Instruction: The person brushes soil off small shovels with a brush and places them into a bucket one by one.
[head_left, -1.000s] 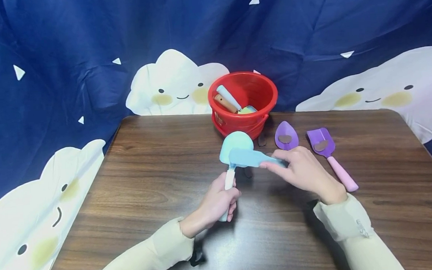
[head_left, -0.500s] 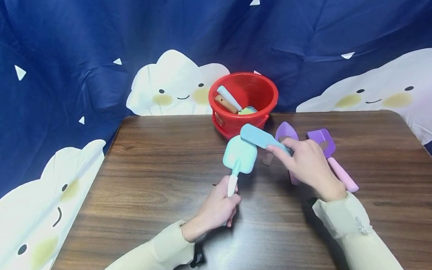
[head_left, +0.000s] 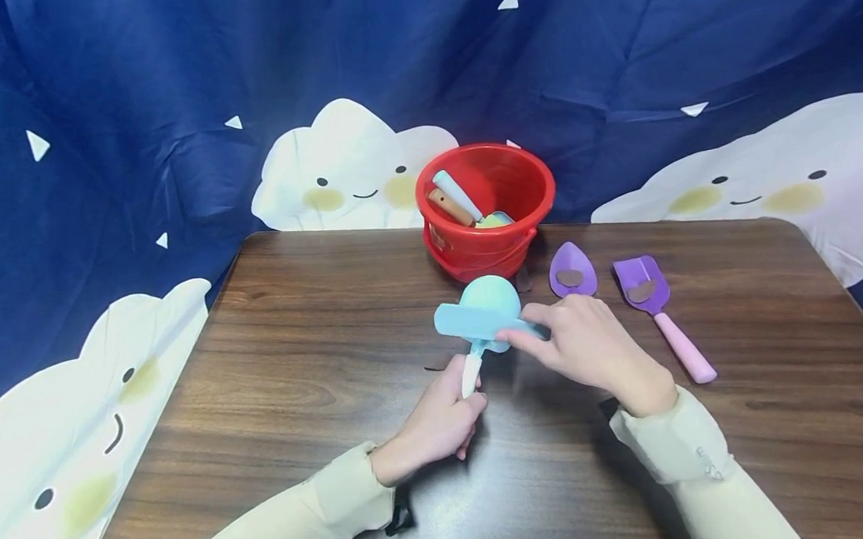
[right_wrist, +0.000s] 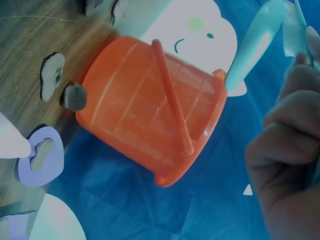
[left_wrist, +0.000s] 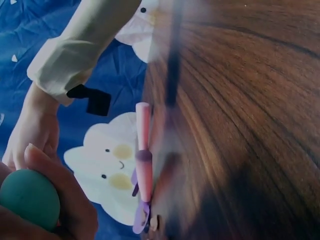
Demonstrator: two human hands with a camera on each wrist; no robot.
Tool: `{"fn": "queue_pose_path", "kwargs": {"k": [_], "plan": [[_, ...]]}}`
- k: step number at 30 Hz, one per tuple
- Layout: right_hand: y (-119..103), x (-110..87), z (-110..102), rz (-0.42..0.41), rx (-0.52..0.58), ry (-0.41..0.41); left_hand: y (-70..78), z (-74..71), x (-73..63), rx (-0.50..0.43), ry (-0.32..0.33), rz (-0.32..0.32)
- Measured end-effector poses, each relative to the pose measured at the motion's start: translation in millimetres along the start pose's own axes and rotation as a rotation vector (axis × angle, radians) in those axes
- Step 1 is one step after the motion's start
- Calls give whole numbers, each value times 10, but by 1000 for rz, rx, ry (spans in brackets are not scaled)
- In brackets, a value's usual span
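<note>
My left hand grips the white handle of a pale turquoise toy shovel, raised over the table. In the left wrist view, fingers curl round the rounded turquoise handle end. My right hand pinches the handle of a light blue brush, which lies across the shovel's blade in the head view. White bristles face the shovel blade in the right wrist view; whether they touch is unclear. Right of the hands lie a pointed purple shovel and a square purple shovel with pink handle, each bearing a brown patch.
A red bucket stands at the table's back edge, with several tool handles inside. Dark flat bits lie on the wooden table near it. A blue cloud-print curtain hangs behind.
The brush has swung off to the shovel's upper right edge and back left across its blade. The shovel has turned and shifted slightly right in the left hand's grip.
</note>
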State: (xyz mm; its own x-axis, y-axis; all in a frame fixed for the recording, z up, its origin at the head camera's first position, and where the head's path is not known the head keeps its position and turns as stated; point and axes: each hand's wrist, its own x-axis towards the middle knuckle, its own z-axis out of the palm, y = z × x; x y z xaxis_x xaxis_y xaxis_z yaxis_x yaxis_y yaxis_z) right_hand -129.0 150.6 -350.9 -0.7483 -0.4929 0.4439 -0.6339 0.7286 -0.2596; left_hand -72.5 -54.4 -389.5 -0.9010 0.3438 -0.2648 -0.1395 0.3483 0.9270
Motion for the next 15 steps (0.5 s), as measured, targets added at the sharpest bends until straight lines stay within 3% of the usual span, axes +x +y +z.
{"fn": "queue_pose_path", "kwargs": {"k": [8, 15], "plan": [[158, 45, -53, 167, 18, -1, -23, -4, -39, 108, 11, 37], [236, 35, -97, 309, -10, 16, -17, 3, -59, 132, 14, 39]]}}
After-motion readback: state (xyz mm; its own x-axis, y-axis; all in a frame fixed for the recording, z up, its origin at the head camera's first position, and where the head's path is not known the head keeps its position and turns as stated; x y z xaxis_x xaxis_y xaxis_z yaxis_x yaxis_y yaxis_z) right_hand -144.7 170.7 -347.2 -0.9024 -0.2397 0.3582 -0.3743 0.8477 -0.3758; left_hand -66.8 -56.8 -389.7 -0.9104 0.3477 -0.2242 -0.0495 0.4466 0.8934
